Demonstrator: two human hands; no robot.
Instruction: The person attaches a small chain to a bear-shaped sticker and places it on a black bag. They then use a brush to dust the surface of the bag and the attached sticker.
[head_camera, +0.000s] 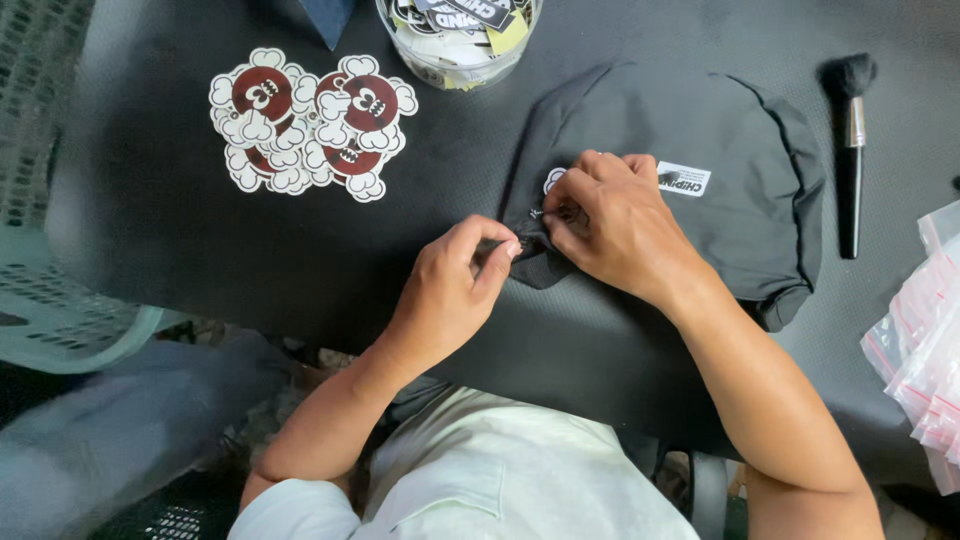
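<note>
A folded black fabric garment (690, 130) with a small white sewn label (686, 179) lies on the dark surface (200, 240), in front of the person. The right hand (610, 215) presses on the lower left corner of the garment, its grip clenched on the cloth and on something small that cannot be made out. The left hand (455, 285) pinches the same corner of the cloth between thumb and forefinger, just beside the right one. To the left lie red and white cartoon stickers (310, 120). Above stands a clear plastic tub of labels (460, 35). At the right lies a black brush with a silver collar (852, 150), and clear plastic bags with red strips (925, 350).
</note>
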